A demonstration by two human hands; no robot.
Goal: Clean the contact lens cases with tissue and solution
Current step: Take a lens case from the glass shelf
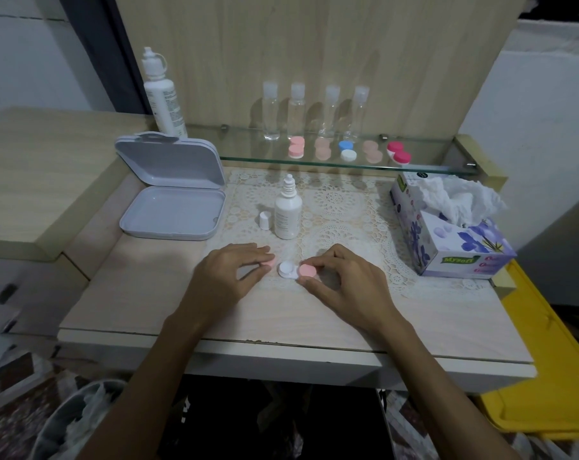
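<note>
On the desk, the left hand pinches a loose pink cap, while the right hand pinches the pink cap on the white lens case between them. Beyond stands the uncapped solution bottle; the tissue box sits far right.

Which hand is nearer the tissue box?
Right. The right hand pinches a pink cap just left of the tissue box; the left hand holds the other cap, beyond the case.
</note>
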